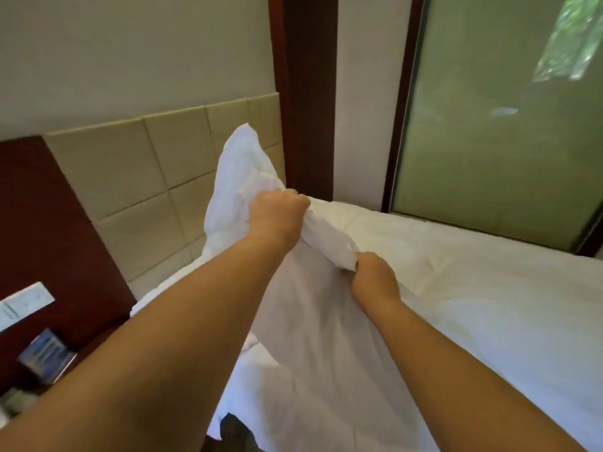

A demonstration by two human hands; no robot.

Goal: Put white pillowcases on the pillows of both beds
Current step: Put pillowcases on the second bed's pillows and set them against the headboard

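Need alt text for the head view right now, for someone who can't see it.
Both hands, left hand and right hand, grip bunched white pillowcase fabric held up above a white bed. A beige padded headboard stands behind.

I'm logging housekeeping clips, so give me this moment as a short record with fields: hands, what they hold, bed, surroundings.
left hand: left hand closed on white fabric, raised
right hand: right hand closed on the same fabric, lower
held item: pillowcase, one corner pointing up; whether a pillow is inside cannot be told
bed: bed with white cover, under and right of the hands
behind: tan padded headboard
right side: frosted glass panel
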